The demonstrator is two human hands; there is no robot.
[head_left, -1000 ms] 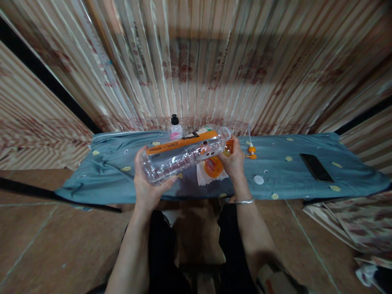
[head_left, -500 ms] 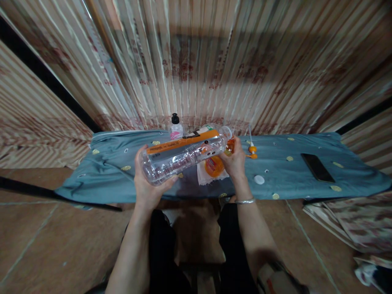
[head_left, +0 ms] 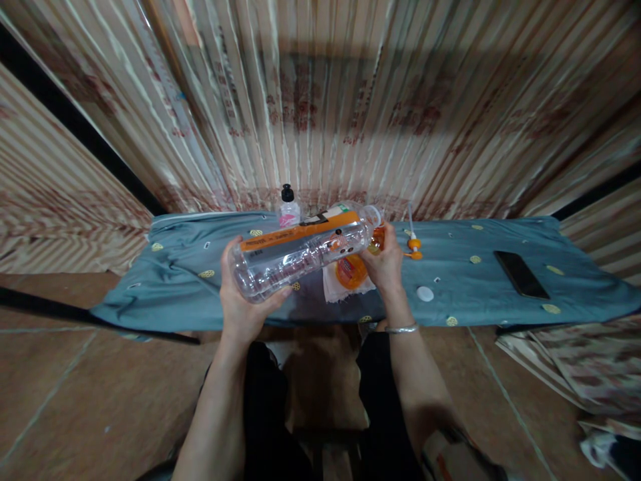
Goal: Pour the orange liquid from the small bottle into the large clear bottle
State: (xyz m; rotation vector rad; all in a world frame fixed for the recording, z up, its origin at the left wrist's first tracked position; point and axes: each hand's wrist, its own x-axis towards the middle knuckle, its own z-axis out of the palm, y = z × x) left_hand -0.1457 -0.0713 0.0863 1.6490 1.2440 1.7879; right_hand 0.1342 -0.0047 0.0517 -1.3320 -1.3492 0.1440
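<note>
My left hand (head_left: 245, 300) grips the base of a large clear plastic bottle (head_left: 300, 254) with an orange label, held nearly level with its open neck tipped toward the right. My right hand (head_left: 385, 264) is closed round a small orange bottle (head_left: 376, 239) held right at the big bottle's mouth. Below them on the blue cloth lies a white rag (head_left: 345, 287) with an orange object (head_left: 349, 270) on it. A white cap (head_left: 424, 293) lies to the right of my right wrist.
The low table is draped in a blue cloth (head_left: 190, 280). A small bottle with a black cap (head_left: 288, 208) stands at the back. An orange pump nozzle (head_left: 413, 246) and a black phone (head_left: 521, 274) lie to the right. Striped curtains hang behind; folded fabric (head_left: 565, 367) lies on the floor.
</note>
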